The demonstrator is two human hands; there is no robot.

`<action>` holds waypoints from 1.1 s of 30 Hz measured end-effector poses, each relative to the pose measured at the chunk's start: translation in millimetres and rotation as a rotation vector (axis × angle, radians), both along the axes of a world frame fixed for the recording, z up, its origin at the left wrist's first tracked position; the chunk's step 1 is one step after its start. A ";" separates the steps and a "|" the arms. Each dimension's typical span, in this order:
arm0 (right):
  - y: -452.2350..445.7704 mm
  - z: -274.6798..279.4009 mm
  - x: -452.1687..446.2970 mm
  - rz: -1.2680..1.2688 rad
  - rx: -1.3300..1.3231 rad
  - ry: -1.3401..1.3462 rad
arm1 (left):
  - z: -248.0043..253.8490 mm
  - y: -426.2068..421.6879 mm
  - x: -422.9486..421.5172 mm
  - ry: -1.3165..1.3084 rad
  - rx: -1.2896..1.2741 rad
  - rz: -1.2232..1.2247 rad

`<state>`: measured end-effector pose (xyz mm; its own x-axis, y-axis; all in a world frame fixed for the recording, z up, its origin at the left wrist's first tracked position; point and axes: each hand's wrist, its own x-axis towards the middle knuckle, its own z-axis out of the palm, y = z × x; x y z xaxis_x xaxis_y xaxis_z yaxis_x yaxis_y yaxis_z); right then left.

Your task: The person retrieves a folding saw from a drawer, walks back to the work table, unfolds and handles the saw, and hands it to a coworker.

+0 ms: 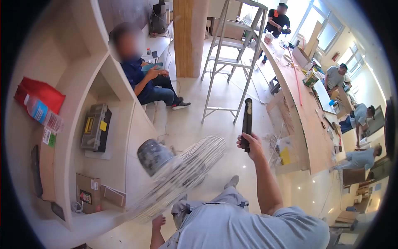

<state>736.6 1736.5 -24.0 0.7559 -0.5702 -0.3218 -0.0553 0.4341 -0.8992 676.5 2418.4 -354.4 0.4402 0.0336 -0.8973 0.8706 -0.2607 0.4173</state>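
My right hand (251, 145) is closed round the lower end of a long, narrow black object (247, 120) with a pale patch near its top; it points up and away from me. Low in the view, left of my body, hangs my left hand (158, 222), its fingers loosely apart and nothing visible in them. Just above that hand is the wire cage of a large fan (182, 178), with a dark motor housing (154, 157) behind it. I cannot make out any contact between my left hand and the cage.
Shelving (89, 97) on the left holds a toolbox (96, 126) and a bottle (42, 113). A person (134, 76) sits beyond it. Ahead stands a stepladder (232, 62). A long, cluttered wooden bench (296, 108) runs along the right, with several people around it.
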 end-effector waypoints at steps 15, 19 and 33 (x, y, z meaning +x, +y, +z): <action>-248.1 20.2 -0.6 0.300 0.126 -0.042 | -6.5 -498.0 34.4 -0.617 0.080 -0.609; -286.7 19.2 24.7 0.294 0.147 -0.086 | 136.5 -643.1 89.2 -0.604 -0.118 -0.584; -399.4 17.0 168.8 0.470 -0.117 0.069 | 288.1 -903.3 300.7 -0.616 -0.745 -0.377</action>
<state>905.4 1337.1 -7.0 0.9192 -0.2077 -0.3345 -0.2825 0.2438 -0.9278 977.2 1515.1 -66.3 0.6969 -0.6722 -0.2499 0.3670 0.0348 0.9296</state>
